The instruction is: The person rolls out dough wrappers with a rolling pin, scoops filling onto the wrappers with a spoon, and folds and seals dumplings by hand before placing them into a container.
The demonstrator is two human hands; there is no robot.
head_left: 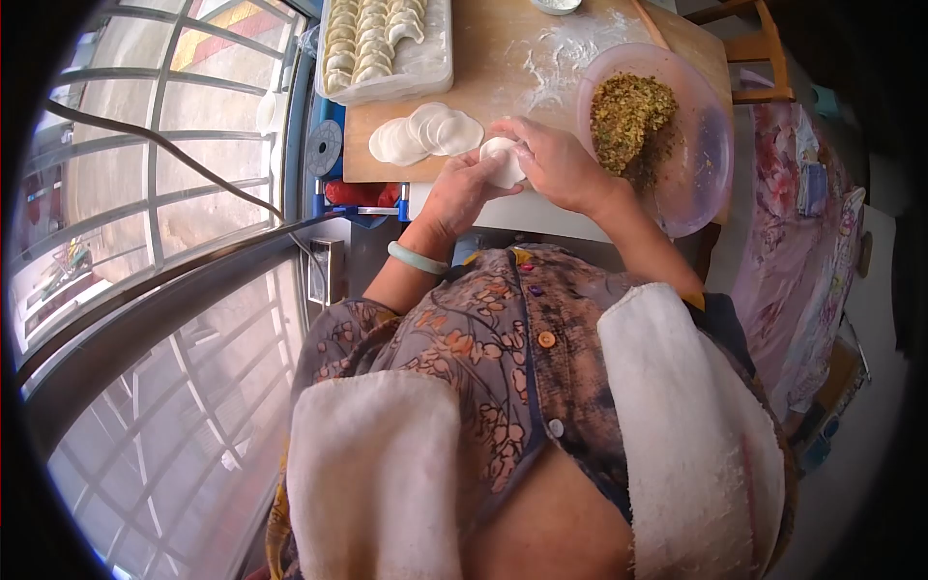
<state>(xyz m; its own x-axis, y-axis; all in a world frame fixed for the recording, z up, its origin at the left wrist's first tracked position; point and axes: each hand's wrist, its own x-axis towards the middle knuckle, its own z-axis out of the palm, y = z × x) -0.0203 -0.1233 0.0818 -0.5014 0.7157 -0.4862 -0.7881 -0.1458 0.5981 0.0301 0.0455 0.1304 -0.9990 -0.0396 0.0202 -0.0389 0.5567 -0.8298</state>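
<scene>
Between my two hands, just over the near edge of the wooden board, is a round white dumpling wrapper [505, 166]. My left hand [467, 184] grips its left side, with the thumb laid on it. The fingers of my right hand [553, 162] are closed on its upper right side. Whether any filling lies inside, I cannot tell. Left of my hands, several overlapping dumpling wrappers [425, 133] lie fanned out on the board. To the right of my right hand stands a translucent bowl [704, 145] holding chopped green-brown filling [630, 118].
A white plastic tray [425, 74] with rows of folded dumplings [356, 46] stands at the board's back left. Flour [559, 66] dusts the wooden board [488, 58]. A small white bowl [556, 5] sits at the far edge. A barred window [164, 145] runs along the left; a wooden chair [759, 48] is at right.
</scene>
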